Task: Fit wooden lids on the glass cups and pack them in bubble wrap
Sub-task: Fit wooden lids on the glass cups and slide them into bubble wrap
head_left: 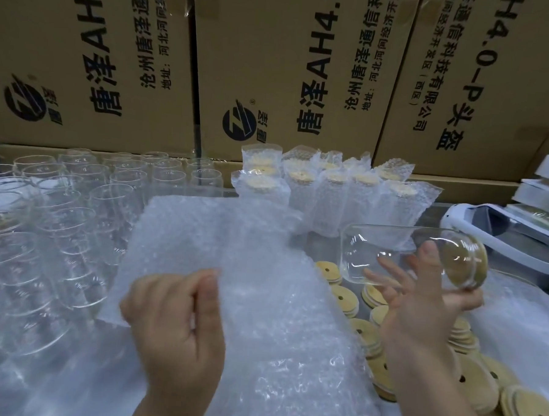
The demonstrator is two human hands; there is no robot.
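My right hand (420, 311) holds a clear glass cup (391, 255) on its side, a round wooden lid (464, 265) fitted on its mouth and facing right. My left hand (178, 323) pinches the near edge of a bubble wrap bag (226, 246) and lifts it off a stack of more bubble wrap (289, 383) in the centre. Several loose wooden lids (348, 297) with small holes lie on the table under and right of my right hand. Several bare glass cups (59, 228) stand at the left.
Several cups wrapped in bubble wrap, lids on, (331, 191) stand in rows at the back centre. Large cardboard boxes (290, 65) wall off the back. A white machine (504, 235) and stacked white trays (547, 190) sit at the right.
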